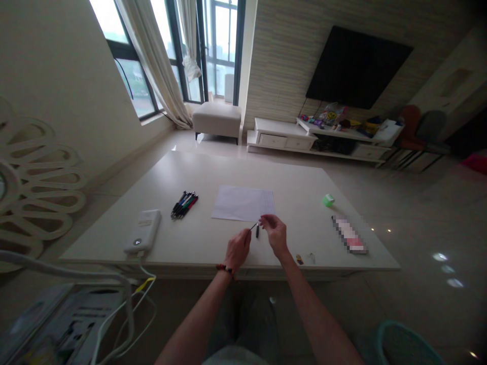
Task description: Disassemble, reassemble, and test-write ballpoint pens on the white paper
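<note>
White tabletop (243,170), smooth, faintly glossy, on a pale tiled floor (380,205); streak-textured wall (281,56) behind.

By the near edge of the flat paper sheet (238,203), a slim dark rod (253,226) is pinched in the left hand (239,248); right hand (275,234) fingertips are bunched beside it, grip undeterminable. A short black cylinder (257,231) is seen between hands. Left of the sheet, slender pens (185,205) are heaped; farther left, a boxy power bank (143,230) is placed. Beyond the sheet, a padded ottoman (216,117) is noted.

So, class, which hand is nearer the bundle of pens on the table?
Left. The left hand is right of the pens and lower in the picture; the right hand is farther right, by the paper.
</note>
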`<action>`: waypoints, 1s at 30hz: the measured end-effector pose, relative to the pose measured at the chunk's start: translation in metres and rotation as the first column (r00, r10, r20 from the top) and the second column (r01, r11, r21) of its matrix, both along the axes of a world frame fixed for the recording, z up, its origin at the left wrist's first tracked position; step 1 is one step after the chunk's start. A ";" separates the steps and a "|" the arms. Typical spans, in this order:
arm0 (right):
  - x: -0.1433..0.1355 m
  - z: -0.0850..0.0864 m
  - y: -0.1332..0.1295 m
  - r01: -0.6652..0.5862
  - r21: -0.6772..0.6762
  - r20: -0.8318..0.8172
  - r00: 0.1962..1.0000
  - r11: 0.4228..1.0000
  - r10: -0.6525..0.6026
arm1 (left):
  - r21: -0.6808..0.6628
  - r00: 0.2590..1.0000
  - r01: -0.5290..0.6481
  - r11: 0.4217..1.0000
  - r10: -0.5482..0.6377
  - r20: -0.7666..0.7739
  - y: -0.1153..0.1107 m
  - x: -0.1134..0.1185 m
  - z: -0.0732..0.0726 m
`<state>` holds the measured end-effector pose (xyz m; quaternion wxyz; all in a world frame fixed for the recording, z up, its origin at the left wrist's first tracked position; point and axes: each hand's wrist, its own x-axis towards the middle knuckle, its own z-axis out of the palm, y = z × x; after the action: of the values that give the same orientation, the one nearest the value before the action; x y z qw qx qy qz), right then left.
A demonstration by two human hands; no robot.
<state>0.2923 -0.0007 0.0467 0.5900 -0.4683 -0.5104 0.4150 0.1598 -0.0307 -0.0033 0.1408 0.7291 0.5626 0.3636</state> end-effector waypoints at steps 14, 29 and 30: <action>0.007 -0.032 0.009 0.071 -0.129 0.370 0.929 0.989 -0.018 | -0.035 0.999 -0.046 0.998 0.047 0.026 0.001 -0.001 0.000; 0.007 0.015 0.015 -0.087 -0.047 0.086 0.992 0.995 0.091 | -0.016 0.999 -0.050 0.999 0.051 0.020 0.000 -0.001 0.003; 0.005 0.018 0.013 -0.099 -0.036 0.100 0.990 0.994 0.102 | -0.016 0.999 -0.051 0.999 0.051 0.014 0.000 -0.001 0.002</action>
<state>0.2978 0.0121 0.0645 0.5344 -0.4714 -0.5561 0.4277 0.1592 -0.0306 -0.0010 0.1409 0.7108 0.5828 0.3678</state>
